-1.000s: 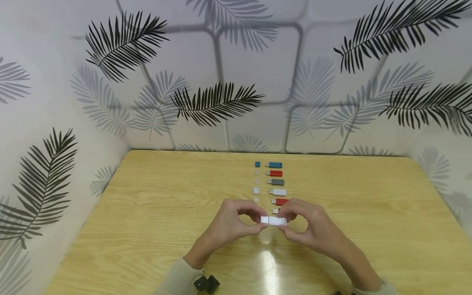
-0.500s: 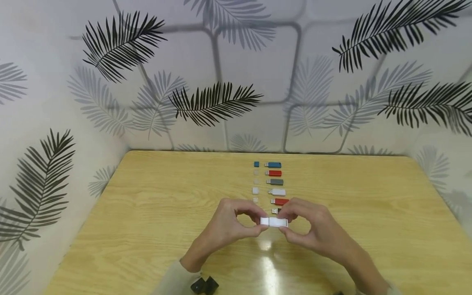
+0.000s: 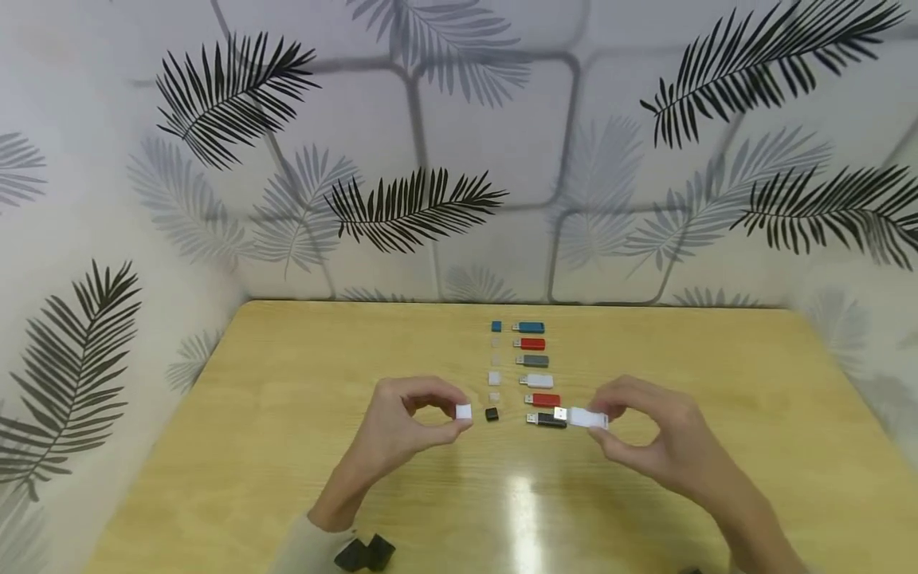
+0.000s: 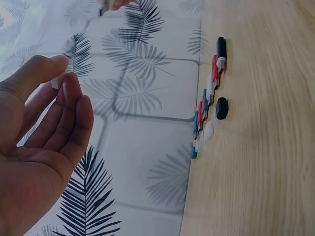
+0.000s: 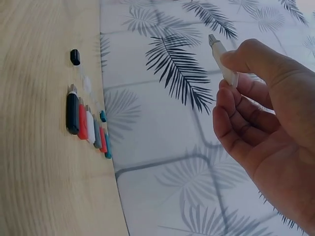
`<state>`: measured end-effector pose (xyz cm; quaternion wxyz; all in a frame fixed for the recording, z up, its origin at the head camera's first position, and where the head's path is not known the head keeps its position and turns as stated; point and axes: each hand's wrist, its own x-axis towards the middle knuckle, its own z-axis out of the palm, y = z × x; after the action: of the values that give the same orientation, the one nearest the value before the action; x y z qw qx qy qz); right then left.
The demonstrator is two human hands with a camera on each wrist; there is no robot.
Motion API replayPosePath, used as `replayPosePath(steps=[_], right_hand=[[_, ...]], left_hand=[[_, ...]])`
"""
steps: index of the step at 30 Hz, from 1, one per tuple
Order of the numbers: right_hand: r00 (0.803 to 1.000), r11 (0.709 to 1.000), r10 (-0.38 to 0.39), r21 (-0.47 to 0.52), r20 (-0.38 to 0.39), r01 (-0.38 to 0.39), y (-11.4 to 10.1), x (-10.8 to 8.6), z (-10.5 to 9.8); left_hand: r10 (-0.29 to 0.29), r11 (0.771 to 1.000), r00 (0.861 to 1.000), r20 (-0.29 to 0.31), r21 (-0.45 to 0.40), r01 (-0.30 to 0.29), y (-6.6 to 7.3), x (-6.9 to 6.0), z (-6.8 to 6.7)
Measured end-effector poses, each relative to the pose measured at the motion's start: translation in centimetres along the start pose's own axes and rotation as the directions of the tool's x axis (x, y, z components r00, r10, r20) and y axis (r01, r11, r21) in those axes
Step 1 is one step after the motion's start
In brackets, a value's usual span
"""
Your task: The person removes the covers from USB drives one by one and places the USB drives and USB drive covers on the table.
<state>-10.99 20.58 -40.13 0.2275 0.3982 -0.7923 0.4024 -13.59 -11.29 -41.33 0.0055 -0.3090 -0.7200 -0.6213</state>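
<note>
My left hand (image 3: pixel 402 422) pinches a small white cap (image 3: pixel 464 411) between thumb and forefinger, above the table. In the left wrist view the cap is mostly hidden behind the fingers. My right hand (image 3: pixel 656 426) pinches a white USB stick (image 3: pixel 588 418) by its rear end, its bare metal plug pointing left. In the right wrist view the stick (image 5: pixel 224 64) tilts, plug up. Cap and stick are well apart. Just beyond the stick lies a black USB stick (image 3: pixel 548 420), partly covered by it in the head view. A black cap (image 3: pixel 491 414) lies right of my left hand.
Uncapped USB sticks lie in a column on the wooden table (image 3: pixel 287 359): red (image 3: pixel 543 400), white (image 3: pixel 538 381), grey (image 3: pixel 534 361), another red, and blue (image 3: pixel 531 328) farthest. Their caps form a column to the left, including a white cap (image 3: pixel 494 379) and blue cap (image 3: pixel 496 326).
The white cap has come off the white USB stick. My left hand has moved left with the cap, my right hand right with the stick, uncovering the black stick and black cap.
</note>
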Motion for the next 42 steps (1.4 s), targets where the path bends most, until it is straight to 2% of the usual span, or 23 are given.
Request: replayPosePath(steps=[3, 9, 15, 21, 31, 36, 42], right_hand=[[1.000, 1.000, 0.014, -0.012, -0.004, -0.014, 0.2, -0.3, -0.8], [0.999, 0.999, 0.039, -0.015, 0.002, -0.039, 0.6, -0.2, -0.9], [0.994, 0.994, 0.100, -0.034, 0.032, -0.099, 1.1, -0.6, -0.5], [0.990, 0.992, 0.128, -0.021, 0.054, -0.127, 1.6, -0.9, 0.2], [0.984, 0.986, 0.164, -0.023, 0.073, -0.163, 2.9, -1.8, 1.3], [0.982, 0.984, 0.175, -0.026, 0.070, -0.174, 3.4, -2.1, 1.6], [0.978, 0.981, 0.194, 0.003, 0.083, -0.195, 3.7, -2.3, 2.2]], left_hand=[[-0.017, 1.000, 1.000, -0.009, -0.001, 0.017, 0.0, -0.2, -0.5], [-0.036, 0.999, 0.999, -0.021, 0.009, 0.036, -0.2, 0.1, -0.8], [-0.110, 0.994, 0.993, -0.041, 0.016, 0.111, -0.5, 0.1, -1.0], [-0.166, 0.985, 0.985, -0.040, 0.047, 0.168, -1.3, 0.1, -0.8], [-0.230, 0.967, 0.973, -0.029, 0.111, 0.232, -2.9, 0.2, -0.4], [-0.238, 0.961, 0.971, -0.021, 0.139, 0.238, -3.4, 0.2, 0.0], [-0.250, 0.955, 0.967, -0.053, 0.152, 0.255, -4.0, 0.2, 0.6]])
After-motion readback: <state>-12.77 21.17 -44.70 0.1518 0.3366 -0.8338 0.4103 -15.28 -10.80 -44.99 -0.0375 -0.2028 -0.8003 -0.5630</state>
